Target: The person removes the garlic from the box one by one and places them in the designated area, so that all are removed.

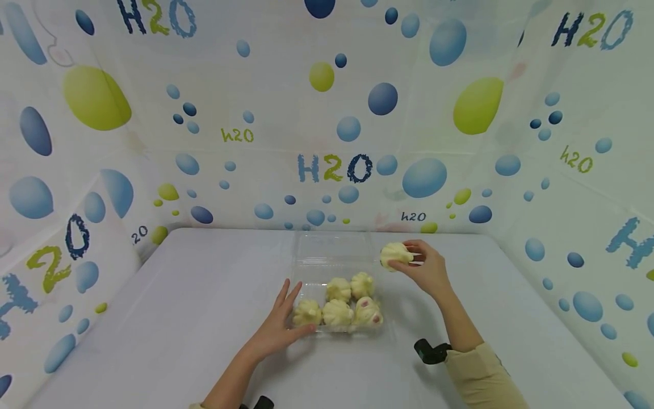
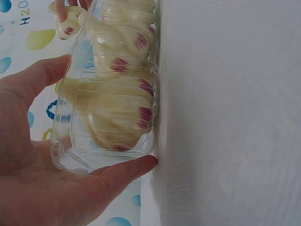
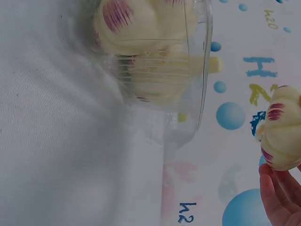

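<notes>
A clear plastic clamshell box sits on the table with its lid folded back. Inside are several cream garlic bulbs with purple streaks, filling the front row and part of the back one. My left hand is at the box's front left corner, thumb along the front and fingers by the left side, fairly straight. The left wrist view shows the box's wall between thumb and fingers. Raised off the table beyond the box's right side, another garlic bulb is pinched in my right hand.
A white cloth covers the table. Behind and at both sides hangs a white curtain printed with bubbles and H2O lettering. Black wrist-camera mounts stick out near both forearms.
</notes>
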A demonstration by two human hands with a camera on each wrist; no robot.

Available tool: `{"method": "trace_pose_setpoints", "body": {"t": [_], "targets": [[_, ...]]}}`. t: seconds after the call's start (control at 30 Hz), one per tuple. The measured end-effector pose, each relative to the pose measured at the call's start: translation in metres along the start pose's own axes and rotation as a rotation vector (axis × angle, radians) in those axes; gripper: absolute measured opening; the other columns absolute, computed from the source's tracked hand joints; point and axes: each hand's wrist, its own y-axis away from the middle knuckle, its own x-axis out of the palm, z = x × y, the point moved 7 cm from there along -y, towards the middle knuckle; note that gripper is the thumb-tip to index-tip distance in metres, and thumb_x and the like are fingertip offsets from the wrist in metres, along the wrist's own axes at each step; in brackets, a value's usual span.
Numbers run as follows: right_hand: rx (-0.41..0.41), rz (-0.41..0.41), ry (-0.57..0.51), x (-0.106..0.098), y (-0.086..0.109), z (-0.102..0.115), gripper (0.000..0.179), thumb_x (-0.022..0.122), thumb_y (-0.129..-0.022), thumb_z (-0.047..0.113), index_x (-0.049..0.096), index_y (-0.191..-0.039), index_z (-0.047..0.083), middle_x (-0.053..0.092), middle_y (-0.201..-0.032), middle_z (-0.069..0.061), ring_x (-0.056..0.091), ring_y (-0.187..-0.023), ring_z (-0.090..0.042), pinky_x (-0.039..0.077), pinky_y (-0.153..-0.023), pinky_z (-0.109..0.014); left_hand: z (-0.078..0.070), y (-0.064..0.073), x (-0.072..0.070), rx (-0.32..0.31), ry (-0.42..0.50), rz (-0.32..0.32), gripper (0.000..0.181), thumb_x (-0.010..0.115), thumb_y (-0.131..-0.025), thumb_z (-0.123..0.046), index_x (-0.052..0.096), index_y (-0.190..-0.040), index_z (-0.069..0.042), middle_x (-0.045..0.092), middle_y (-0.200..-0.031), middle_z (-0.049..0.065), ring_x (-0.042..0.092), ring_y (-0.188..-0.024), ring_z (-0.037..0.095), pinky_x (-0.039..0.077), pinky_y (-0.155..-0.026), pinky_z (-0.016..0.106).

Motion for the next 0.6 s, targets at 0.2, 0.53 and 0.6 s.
{"method": "trace_pose_setpoints", "body": {"t": [0.2, 0.53, 0.6], "targets": [[0.059, -0.004, 0.036, -0.004, 0.0, -0.013, 0.056, 0.077, -0.073, 0.035, 0.055, -0.114, 0.005, 0.059, -0.112, -0.018, 0.058, -0.094, -0.031, 0.05, -0.074, -0.04, 0.001, 0.0, 0.001, 0.003, 0.013, 0.001, 0.088, 0.072, -0.078, -0.03, 0.02, -0.147, -0.011, -0.003, -0.152, 0.017, 0.019, -0.131, 0.045, 0.024, -0.096, 0.064], [0.104, -0.005, 0.049, -0.009, 0.001, -0.028, 0.059, 0.075, -0.075, 0.038, 0.052, -0.117, 0.003, 0.056, -0.116, -0.021, 0.057, -0.097, -0.033, 0.05, -0.077, -0.042, -0.003, 0.001, -0.001, 0.022, 0.039, 0.009, 0.088, 0.072, -0.078, -0.03, 0.02, -0.147, -0.014, -0.004, -0.151, 0.017, 0.023, -0.13, 0.045, 0.025, -0.096, 0.063], [0.118, -0.005, 0.054, -0.008, 0.0, -0.032, 0.06, 0.075, -0.075, 0.038, 0.052, -0.117, 0.003, 0.056, -0.116, -0.021, 0.057, -0.097, -0.033, 0.05, -0.078, -0.042, -0.004, 0.002, -0.001, 0.02, 0.044, 0.014, 0.088, 0.072, -0.078, -0.03, 0.02, -0.147, -0.015, -0.005, -0.151, 0.017, 0.023, -0.13, 0.045, 0.024, -0.096, 0.064]]}}
